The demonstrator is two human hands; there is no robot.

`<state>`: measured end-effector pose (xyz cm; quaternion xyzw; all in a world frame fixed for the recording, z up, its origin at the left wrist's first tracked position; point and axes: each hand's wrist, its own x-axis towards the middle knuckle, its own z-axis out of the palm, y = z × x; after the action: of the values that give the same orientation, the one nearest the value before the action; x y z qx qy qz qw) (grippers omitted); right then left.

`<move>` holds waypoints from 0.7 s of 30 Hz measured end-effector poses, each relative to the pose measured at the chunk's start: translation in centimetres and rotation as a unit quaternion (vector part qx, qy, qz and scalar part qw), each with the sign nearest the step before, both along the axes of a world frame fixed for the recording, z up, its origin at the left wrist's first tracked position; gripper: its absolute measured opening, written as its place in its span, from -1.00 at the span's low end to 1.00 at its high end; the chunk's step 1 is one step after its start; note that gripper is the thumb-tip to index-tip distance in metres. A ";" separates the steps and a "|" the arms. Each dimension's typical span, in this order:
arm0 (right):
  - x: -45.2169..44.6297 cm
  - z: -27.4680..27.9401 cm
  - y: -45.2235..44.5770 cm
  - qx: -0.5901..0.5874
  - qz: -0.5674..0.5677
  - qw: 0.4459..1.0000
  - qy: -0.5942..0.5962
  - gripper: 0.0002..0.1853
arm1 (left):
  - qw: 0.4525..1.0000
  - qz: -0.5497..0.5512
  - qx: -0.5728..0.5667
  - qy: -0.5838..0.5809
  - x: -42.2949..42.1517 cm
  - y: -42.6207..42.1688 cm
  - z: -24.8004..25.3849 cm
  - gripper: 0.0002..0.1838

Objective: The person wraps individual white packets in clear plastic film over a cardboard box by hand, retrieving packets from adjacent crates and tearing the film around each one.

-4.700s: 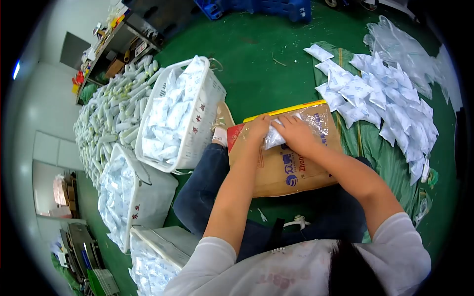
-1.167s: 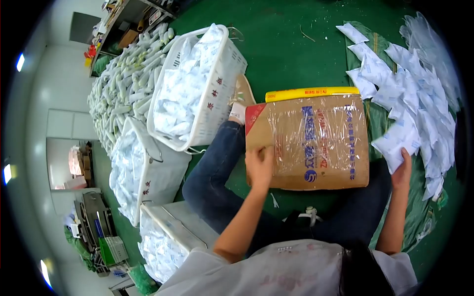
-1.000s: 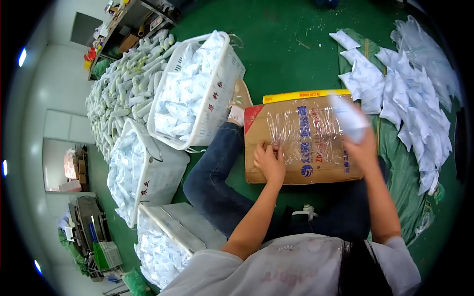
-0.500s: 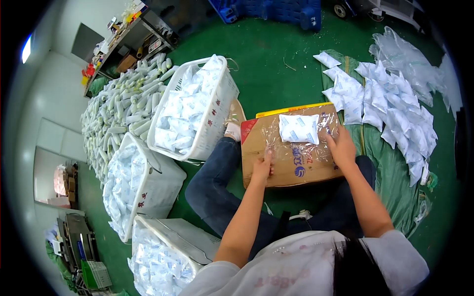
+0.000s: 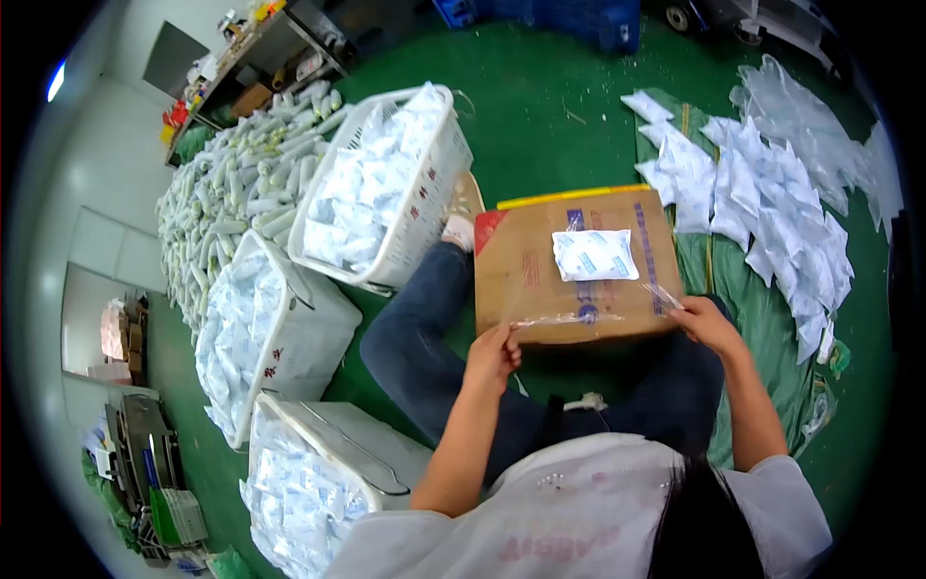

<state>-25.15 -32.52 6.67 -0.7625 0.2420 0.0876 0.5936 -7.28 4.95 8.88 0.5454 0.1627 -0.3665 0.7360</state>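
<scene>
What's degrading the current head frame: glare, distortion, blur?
Head view: strong fisheye, black curved borders; a glaring lamp at upper left; bright glints along the clear film between the left hand and right hand; head view, shirt lettering too soft to read.

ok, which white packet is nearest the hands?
The lone packet on the cardboard box; the others lie farther off, in the white baskets or piled over the green sheet.
</scene>
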 end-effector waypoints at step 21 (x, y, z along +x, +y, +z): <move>10.0 -4.9 2.9 0.267 -0.015 0.962 -0.061 -0.78 | 0.458 -0.529 0.219 -0.681 2.5 -13.7 -0.6 0.25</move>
<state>-15.12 -29.67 1.79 -0.5764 0.1847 0.0933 0.7905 -4.76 -8.78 8.25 0.7461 -0.6345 -0.1500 0.1346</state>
